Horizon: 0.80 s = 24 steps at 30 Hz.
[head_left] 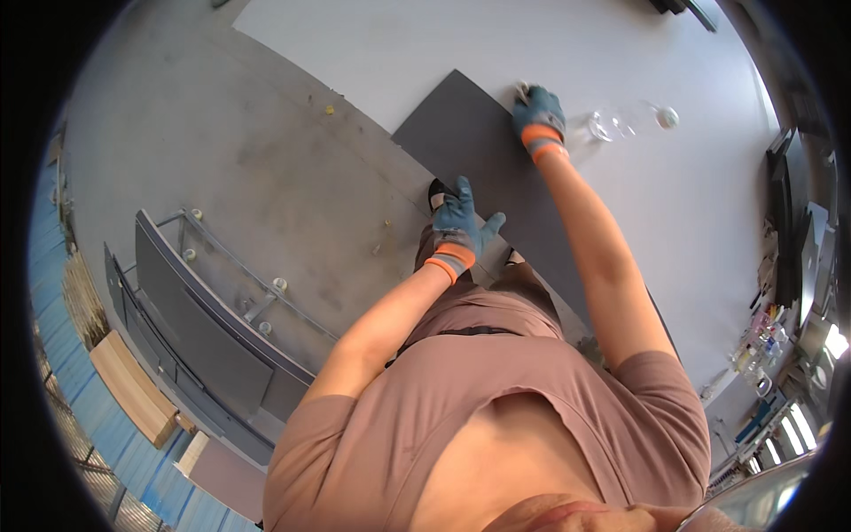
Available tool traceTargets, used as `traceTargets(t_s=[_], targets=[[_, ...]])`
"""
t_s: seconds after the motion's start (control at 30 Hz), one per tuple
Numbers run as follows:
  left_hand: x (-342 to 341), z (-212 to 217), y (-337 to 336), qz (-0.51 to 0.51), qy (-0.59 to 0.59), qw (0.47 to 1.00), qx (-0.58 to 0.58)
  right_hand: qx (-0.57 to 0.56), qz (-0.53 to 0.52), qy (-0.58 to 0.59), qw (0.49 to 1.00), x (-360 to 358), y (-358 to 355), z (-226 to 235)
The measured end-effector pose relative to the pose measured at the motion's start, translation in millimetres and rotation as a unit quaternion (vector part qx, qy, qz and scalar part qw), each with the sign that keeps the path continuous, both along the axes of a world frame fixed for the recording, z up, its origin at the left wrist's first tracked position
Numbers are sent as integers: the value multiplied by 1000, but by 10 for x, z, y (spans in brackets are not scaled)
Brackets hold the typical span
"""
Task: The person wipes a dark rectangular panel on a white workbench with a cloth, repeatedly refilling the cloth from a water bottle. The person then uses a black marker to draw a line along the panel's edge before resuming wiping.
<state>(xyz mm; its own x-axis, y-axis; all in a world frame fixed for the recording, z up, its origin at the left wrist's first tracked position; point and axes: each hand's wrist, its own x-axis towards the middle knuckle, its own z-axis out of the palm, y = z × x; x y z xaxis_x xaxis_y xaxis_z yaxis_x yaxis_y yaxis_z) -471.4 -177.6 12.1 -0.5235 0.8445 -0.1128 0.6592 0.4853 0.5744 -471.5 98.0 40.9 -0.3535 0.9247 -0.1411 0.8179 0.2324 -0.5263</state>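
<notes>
surroundings: a grey concrete floor (266,168) fills the left and centre of the frame; a big white table (674,213) takes the upper right.
rack: at the left, a metal rack on small wheels (213,301) holds upright grey panels, well apart from both hands.
boards: wooden boards (133,390) lie at the lower left, beside blue sheeting.
clutter: small tools and bottles (762,346) crowd the right edge of the frame, too small to tell apart.
dark panel: a flat dark grey panel (496,177) lies on the white table near the centre top, one edge running along the table's edge toward the person's legs.
left hand: the gloved left hand (459,229) lies flat and spread open, palm down on the panel's near edge.
right hand: the gloved right hand (537,113) is curled closed on a small pale cloth or pad (523,89), pressed to the panel's upper right edge.
containers: a clear glass jar (612,124) lies just right of the right hand; its contents cannot be told. a small round white lid (667,116) sits near it.
</notes>
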Motion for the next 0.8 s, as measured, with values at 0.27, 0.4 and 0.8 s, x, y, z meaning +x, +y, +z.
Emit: traceTargets(t_s=[0.27,0.4,0.8], targets=[[-469,129,-45,-142,101,985,-12,46,128,8,991,-2021,75,-96],[-506,162,-26,-210,105,965,-118,12,299,10,954,-2351,-826,-169],[-1979,9,-1538,380,-311,869,59,-385,157,125,901,-1946,-2013,340]])
